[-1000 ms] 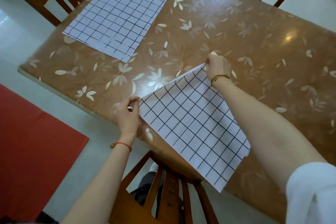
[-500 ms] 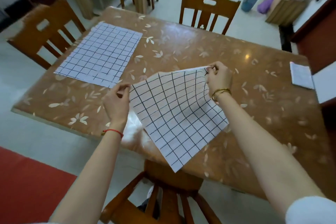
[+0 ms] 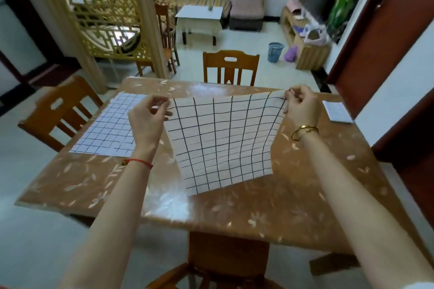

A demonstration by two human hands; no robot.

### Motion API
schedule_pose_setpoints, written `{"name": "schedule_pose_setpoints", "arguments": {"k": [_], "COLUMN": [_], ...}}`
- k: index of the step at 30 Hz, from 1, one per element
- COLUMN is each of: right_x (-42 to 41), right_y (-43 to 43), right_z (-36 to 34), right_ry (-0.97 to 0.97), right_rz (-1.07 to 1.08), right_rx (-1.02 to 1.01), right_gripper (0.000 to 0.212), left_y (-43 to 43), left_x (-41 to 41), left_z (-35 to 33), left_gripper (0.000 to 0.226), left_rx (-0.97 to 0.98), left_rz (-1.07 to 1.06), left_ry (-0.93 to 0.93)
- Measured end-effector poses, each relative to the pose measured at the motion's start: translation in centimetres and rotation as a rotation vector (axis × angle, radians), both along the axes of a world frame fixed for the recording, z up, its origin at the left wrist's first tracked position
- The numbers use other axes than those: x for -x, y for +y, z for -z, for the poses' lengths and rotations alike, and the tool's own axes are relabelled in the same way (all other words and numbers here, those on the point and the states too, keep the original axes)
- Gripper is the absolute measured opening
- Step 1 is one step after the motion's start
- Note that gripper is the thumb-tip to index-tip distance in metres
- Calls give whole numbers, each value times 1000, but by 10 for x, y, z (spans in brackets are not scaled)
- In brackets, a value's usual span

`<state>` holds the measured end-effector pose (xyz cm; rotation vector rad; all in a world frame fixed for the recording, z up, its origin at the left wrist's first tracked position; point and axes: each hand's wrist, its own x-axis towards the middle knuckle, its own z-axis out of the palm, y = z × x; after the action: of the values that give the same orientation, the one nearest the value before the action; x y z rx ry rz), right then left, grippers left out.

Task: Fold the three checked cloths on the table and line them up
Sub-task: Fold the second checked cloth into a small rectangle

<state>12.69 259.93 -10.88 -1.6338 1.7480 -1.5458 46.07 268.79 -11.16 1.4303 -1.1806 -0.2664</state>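
**Checked cloth held up by two corners over the table**

The table (image 3: 234,209) has a glossy brown top patterned with pale leaves. Wooden chairs stand at its far side (image 3: 231,67), its left side (image 3: 61,110) and its near side (image 3: 227,258). Beyond it the room has a pale tiled floor, a gold lattice screen (image 3: 101,14) on the left, a small white side table (image 3: 199,16), an armchair (image 3: 249,4) and a blue basket (image 3: 276,52).

Both arms reach forward over the near edge, hands raised above the tabletop. The left hand (image 3: 146,119), with a red cord at the wrist, pinches the upper left corner of the held cloth (image 3: 223,141) between thumb and forefinger, its other fingers loosely curled. The right hand (image 3: 301,107), with a gold bangle at the wrist, pinches the upper right corner the same way, fingers bunched over the edge.

The held cloth's top edge runs left to right between the hands, and the sheet hangs from it towards the person, bowed inwards. Whether its lower edge touches the table cannot be told, nor which side is longer. A flat cloth (image 3: 110,129) lies spread on the table's left part, its long axis running from near to far. A folded cloth (image 3: 337,111) lies at the far right corner, well apart.
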Motion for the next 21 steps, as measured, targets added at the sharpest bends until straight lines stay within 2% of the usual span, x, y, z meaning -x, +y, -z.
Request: {"name": "schedule_pose_setpoints", "arguments": {"k": [6,10,16,21], "right_x": [23,36,51,65], "right_y": [28,43,53,52], "right_z": [-48,-75,-99,-98], "right_ry": [20,-5,-31,-58], "right_rz": [66,42,-6,19], "right_rx": [172,239,282,230], "right_gripper": [13,17,18,19], "left_y": [5,5,2,-6], "left_x": [8,9,11,17], "left_z": [-48,-73,-96,-101], "left_gripper": [12,14,16,20], "left_rx": [137,200,229,243], "left_rz": [59,89,127,152], "left_ry": [-123,-90,-72,-95]}}
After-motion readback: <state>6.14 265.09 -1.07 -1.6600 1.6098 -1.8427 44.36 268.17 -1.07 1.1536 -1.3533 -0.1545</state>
